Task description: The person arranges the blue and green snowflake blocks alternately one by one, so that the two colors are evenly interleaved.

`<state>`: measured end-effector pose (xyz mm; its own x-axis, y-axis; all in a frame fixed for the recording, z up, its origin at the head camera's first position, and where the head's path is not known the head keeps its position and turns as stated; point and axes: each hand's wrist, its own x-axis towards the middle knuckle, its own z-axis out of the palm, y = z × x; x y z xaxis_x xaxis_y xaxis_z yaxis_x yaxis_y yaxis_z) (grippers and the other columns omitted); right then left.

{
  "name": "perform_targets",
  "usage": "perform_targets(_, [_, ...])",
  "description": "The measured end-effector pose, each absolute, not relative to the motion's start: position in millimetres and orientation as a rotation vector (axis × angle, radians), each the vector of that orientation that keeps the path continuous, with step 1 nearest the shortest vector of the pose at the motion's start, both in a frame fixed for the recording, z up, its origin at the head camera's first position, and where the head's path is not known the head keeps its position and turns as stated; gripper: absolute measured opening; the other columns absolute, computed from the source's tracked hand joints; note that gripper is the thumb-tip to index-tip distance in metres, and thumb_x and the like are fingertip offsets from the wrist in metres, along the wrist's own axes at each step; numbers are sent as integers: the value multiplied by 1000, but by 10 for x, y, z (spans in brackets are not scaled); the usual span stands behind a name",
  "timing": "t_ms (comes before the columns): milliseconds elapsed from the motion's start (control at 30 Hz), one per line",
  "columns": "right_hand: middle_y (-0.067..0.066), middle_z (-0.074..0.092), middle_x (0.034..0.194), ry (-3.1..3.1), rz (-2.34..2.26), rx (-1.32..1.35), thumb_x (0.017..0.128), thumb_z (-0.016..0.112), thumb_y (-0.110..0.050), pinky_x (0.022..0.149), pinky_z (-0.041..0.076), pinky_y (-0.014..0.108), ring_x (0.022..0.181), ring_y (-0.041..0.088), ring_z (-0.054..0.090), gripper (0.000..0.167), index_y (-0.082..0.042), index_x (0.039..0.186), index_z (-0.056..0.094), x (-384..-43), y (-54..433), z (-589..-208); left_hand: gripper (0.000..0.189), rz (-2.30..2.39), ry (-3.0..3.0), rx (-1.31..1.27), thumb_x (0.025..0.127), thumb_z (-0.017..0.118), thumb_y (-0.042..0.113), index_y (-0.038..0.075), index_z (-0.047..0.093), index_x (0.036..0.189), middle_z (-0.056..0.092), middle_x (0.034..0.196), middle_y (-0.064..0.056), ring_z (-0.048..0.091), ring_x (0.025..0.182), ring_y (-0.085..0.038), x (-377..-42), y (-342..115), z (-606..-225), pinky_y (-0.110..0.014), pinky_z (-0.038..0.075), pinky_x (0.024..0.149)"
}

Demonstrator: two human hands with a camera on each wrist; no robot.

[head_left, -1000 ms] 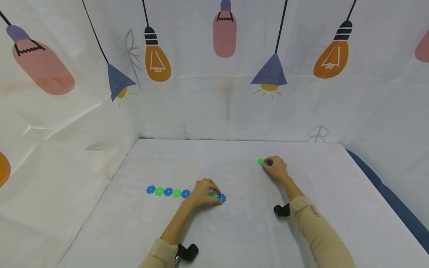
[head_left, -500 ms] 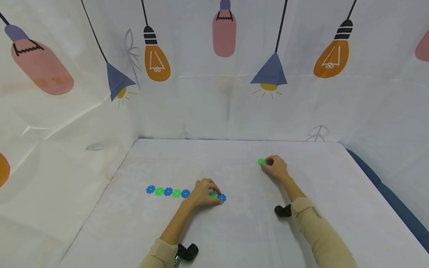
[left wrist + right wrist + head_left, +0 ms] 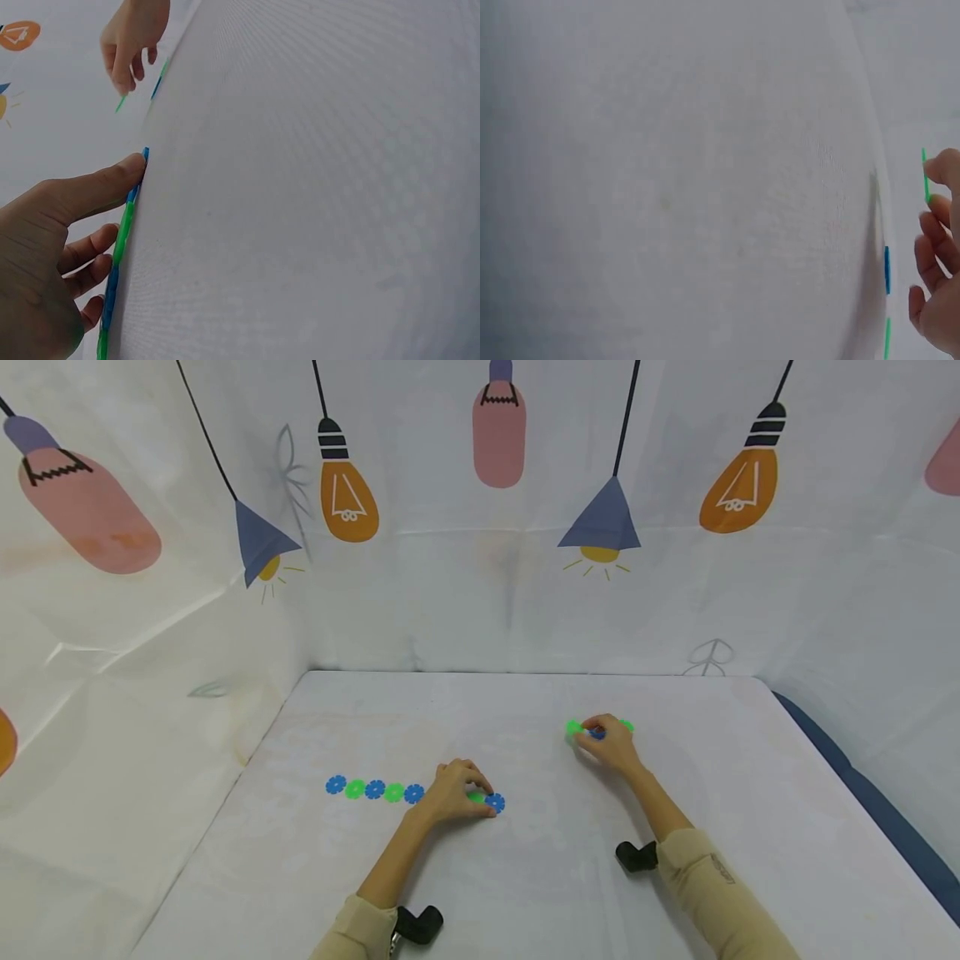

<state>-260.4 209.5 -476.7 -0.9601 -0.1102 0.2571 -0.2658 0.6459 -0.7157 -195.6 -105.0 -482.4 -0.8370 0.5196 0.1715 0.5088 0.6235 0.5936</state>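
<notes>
A row of blue and green notched plastic discs (image 3: 375, 789) lies on the white table at left centre. My left hand (image 3: 455, 791) is at its right end, thumb and index finger on the edges of the last blue disc (image 3: 495, 803); a green disc (image 3: 477, 797) beside it is partly hidden. In the left wrist view the thumb presses the blue disc (image 3: 145, 154). Farther back on the right, my right hand (image 3: 611, 745) pinches a green disc (image 3: 573, 727), raised off the table. Behind its fingers are a blue disc (image 3: 597, 734) and another green disc (image 3: 627, 725).
The white table (image 3: 525, 893) ends at a white cloth backdrop (image 3: 450, 602) printed with lamps and bulbs. Cloth also hangs along the left side. A dark blue strip (image 3: 862, 785) runs outside the table's right edge. Each wrist carries a black camera mount (image 3: 636, 857).
My right hand has shifted slightly left and nearer, with the green disc lifted between its fingers. Another green disc now shows behind that hand. My left hand stays in place.
</notes>
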Motion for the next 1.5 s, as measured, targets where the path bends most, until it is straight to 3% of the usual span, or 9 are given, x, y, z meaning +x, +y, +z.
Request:
perform_targets(233, [14,66,91,-2658,1315,520,80,73,-11,73,49,34,84,26,59,22,4,94,66,-2446,1968,-4793,25,1038,2798,885,70,82,32,14,75,86,60,90,1,50,95,-20,-1948,-1061,-4825,-44,31,85])
perform_targets(400, [10,67,87,-2648,1313,631,78,73,-10,70,49,29,79,20,59,20,3,91,66,-2341,1861,-4804,26,1058,2790,902,69,83,32,13,75,86,61,89,1,51,93,-19,-1961,-1071,-4834,-43,35,86])
perform_targets(933, [6,65,86,-2658,1314,937,77,74,-11,71,48,28,78,18,56,19,1,90,66,-2137,1572,-4859,26,1079,2792,910,67,84,31,13,75,84,62,87,2,51,89,-16,-1976,-1068,-4849,-35,39,81])
perform_targets(1167, [-2,62,82,-2587,1268,1087,80,72,-22,69,45,24,76,7,52,21,-3,88,65,-2069,1482,-4872,27,1069,2793,907,68,84,32,14,75,85,61,88,2,50,89,-16,-1980,-1066,-4848,-35,39,80])
perform_targets(1500, [0,64,87,-2754,1210,1068,79,73,-15,76,48,27,81,13,58,17,-4,91,66,-2009,1393,-4849,26,1075,2796,930,68,84,31,13,75,85,62,87,1,50,87,-17,-1979,-1063,-4849,-33,40,76])
